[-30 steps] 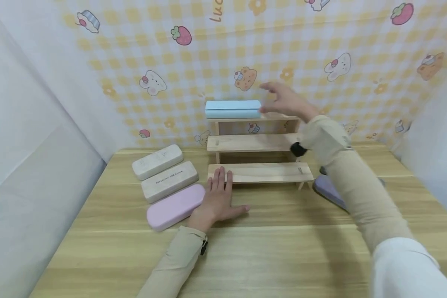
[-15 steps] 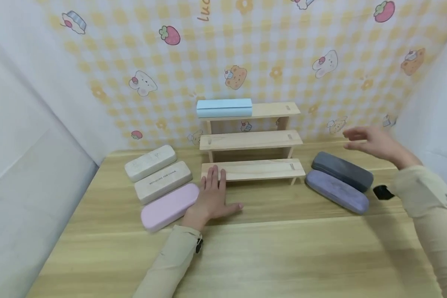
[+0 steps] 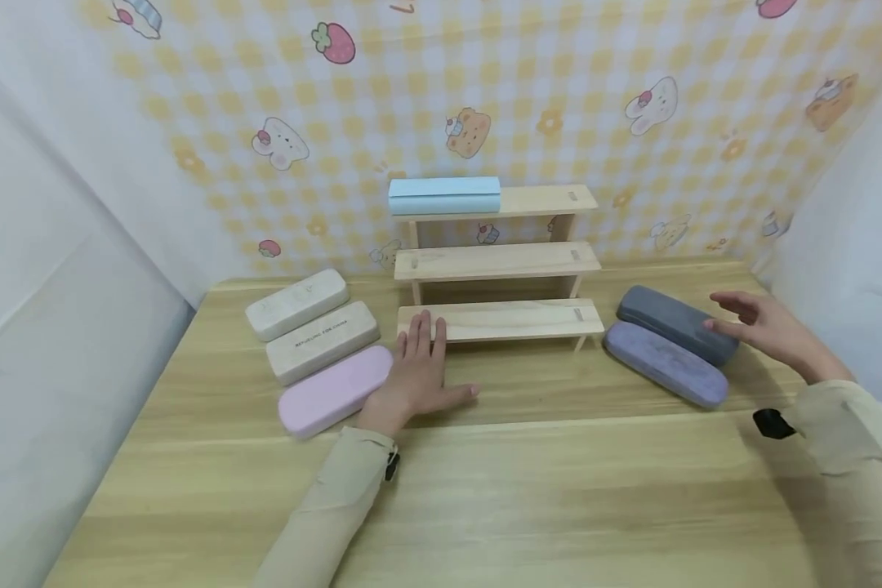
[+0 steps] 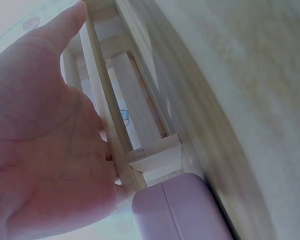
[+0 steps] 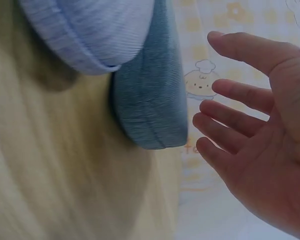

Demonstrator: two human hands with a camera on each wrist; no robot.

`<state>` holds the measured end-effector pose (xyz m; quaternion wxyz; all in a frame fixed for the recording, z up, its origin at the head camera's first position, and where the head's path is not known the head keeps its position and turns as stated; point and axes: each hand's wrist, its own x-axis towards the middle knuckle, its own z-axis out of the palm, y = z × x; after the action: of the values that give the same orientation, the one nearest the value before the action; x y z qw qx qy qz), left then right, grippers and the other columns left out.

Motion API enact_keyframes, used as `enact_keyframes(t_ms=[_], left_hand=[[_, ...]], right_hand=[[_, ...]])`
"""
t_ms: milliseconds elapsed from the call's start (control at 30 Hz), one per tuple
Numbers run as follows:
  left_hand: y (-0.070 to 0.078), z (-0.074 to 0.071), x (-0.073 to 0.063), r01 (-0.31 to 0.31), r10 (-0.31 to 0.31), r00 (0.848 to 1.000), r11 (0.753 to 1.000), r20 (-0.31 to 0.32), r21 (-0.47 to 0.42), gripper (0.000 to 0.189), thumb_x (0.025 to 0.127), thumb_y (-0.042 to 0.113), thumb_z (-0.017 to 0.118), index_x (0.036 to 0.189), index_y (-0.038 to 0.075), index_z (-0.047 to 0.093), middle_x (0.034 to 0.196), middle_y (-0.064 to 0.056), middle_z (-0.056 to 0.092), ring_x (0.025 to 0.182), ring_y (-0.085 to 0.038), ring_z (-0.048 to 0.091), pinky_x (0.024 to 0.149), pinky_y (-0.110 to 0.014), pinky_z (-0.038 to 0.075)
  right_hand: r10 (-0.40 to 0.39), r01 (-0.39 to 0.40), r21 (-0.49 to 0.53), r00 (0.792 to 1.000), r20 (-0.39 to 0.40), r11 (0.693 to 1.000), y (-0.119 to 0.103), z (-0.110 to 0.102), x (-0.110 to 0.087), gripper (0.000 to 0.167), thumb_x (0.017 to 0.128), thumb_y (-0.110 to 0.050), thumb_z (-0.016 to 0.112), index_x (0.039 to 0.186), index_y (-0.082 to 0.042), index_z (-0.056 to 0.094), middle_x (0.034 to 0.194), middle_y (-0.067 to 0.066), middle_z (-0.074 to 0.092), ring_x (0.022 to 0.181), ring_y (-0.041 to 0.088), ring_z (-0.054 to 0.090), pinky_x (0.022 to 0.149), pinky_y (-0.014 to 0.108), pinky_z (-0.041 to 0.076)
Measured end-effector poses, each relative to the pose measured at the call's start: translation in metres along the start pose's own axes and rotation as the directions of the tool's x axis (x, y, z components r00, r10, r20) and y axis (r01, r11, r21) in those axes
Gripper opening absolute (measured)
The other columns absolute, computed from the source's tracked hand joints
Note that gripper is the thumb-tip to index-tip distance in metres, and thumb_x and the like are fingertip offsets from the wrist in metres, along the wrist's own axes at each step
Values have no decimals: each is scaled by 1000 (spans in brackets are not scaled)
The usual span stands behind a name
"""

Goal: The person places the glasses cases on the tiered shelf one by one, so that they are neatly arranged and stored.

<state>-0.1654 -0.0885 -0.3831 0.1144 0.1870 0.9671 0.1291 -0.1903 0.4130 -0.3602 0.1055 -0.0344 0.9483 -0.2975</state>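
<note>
My left hand lies with straight fingers on the left end of the bottom step of a three-step wooden rack. Beside its wrist is a pink glasses case, whose end also shows in the left wrist view. At the right, my right hand hovers by the far end of a dark grey glasses case, thumb and fingers spread. The right wrist view has that hand apart from the case, holding nothing. A purple glasses case lies right in front of the grey one.
On the rack's top step, at the left, sits a light blue glasses case. Two pale cases lie left of the rack: a patterned one and a lettered one. A checked cloth hangs behind the wooden table.
From beside the blue case on the top step, my right hand has moved right and down to the grey case. My left hand has stayed on the bottom step. The head view has shifted slightly.
</note>
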Motion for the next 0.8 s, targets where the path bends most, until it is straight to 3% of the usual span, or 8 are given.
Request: enact_keyframes(t_ms=[67,133,200,300,433,500,600,800], left_hand=[[1,-1,1,3,-3,1000,1000,4,4,113,90,65,58,160,-1,-2,166,-27,-12,157,-41,-11,128,-57,4],[1,-2,1,5,-5,1000,1000,7,7,113,90,66,58,160,0,-2,166,-27,-12,157,-40,-11,128,-56,4],[2,-3,1,10,-10,1000,1000,12,8,113,90,66,58,160,0,-2,166,-26,-13,157,-40,-11,129,-56,4],[2,-4,-1,13,-13,1000,1000,14,16,113,91,66,58,160,0,-2,166,-27,-12,157,-40,-10,129,-56,4],[3,-6,0,16,-16,1000,1000,4,17,113,90,65,59,160,0,-1,166,-27,-11,157,-40,-10,129,-55,5],[4,-5,0,13,-13,1000,1000,-3,5,113,90,65,59,160,-1,0,166,-27,-10,157,-40,-9,129,-56,5],[4,-1,0,7,-7,1000,1000,5,-6,113,90,65,59,160,-1,0,166,-27,-11,157,-41,-10,128,-56,4],[3,-1,-4,11,-11,1000,1000,-10,0,113,90,64,61,160,-2,2,166,-28,-8,157,-42,-7,128,-56,5]], right_hand=[[9,-9,11,1000,6,1000,2,1,0,78,102,-36,57,156,7,21,156,41,25,138,62,27,101,51,46],[18,-18,15,1000,11,1000,4,3,-1,79,102,-37,58,157,6,19,157,40,25,138,61,28,90,26,50],[26,-26,13,999,23,1000,5,4,-2,81,102,-37,58,158,5,18,157,40,25,138,60,28,76,8,43],[31,-31,13,999,40,999,5,7,-1,82,101,-38,59,158,5,18,156,40,25,138,59,29,70,2,34],[26,-27,5,999,42,1000,5,8,0,83,99,-39,61,157,4,20,156,40,26,138,60,30,85,16,45],[21,-21,1,999,44,1000,6,10,-1,85,98,-38,63,157,5,19,155,42,25,137,61,29,99,37,46],[27,-26,-14,998,55,1000,11,14,-5,88,97,-38,64,157,6,17,154,44,24,136,61,31,99,65,36],[1,-1,-17,999,41,1000,19,21,-6,87,96,-35,67,156,7,20,149,43,32,129,55,41,85,23,41]])
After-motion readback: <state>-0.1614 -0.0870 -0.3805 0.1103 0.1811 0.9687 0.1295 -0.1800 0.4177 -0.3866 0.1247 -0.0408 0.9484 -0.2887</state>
